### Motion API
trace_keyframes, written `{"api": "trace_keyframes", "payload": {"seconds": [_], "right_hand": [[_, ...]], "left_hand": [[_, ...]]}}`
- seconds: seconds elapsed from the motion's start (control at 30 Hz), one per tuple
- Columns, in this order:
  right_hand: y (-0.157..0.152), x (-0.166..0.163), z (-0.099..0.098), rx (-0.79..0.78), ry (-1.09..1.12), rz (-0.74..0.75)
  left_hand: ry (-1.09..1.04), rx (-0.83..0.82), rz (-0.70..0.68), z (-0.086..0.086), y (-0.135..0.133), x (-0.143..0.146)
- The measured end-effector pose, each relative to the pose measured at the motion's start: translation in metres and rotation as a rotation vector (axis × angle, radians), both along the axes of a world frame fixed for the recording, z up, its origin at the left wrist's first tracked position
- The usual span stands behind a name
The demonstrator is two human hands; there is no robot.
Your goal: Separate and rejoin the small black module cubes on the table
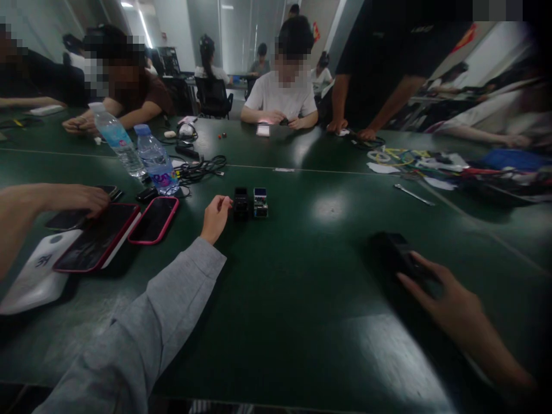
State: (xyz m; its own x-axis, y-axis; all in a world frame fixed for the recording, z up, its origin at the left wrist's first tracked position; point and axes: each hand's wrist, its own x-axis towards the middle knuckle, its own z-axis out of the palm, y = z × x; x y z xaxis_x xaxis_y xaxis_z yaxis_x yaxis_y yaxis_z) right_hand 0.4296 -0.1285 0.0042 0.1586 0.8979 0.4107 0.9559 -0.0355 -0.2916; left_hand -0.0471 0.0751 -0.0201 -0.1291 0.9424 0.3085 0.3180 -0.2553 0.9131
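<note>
My left hand [217, 215], in a grey sleeve, reaches to the middle of the dark green table [302, 322]. Its fingers are curled into a pinch right beside a small black block [240, 203]. Whether they hold anything is hidden. A second small module with a blue top [260, 202] stands just right of the block. At the lower right, my right hand [448, 305] is blurred, with its fingers stretched out against the near end of a flat black device [393, 250] lying on the table.
A co-worker's hand [81, 198] rests by two red-cased phones [153, 219] and a white case [37, 276] at the left. Two water bottles [157, 164], black cables [202, 168], a metal tool [413, 194] and colourful wires [409, 156] lie farther back. Several people sit or stand round the far side.
</note>
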Motion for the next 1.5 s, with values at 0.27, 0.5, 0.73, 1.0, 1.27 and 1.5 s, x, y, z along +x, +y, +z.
{"api": "trace_keyframes", "payload": {"seconds": [0.27,0.5,0.73,1.0,1.27,1.5], "right_hand": [[0.125,-0.166,0.002,0.018,-0.180,0.316],[0.170,-0.200,-0.004,0.026,-0.105,0.338],[0.171,-0.191,-0.011,-0.009,-0.065,0.355],[0.167,-0.192,-0.009,0.045,-0.124,0.365],[0.164,-0.195,-0.002,0.083,-0.112,0.465],[0.168,-0.193,-0.008,0.039,-0.124,0.479]], "left_hand": [[-0.011,0.017,0.001,0.000,0.001,-0.001],[-0.029,0.019,-0.014,0.001,0.001,0.000],[0.004,0.028,0.002,0.002,0.002,0.001],[-0.014,0.010,0.000,0.000,0.002,0.001],[0.029,0.032,-0.003,0.003,0.000,0.001],[0.024,0.007,-0.001,0.003,0.001,0.001]]}}
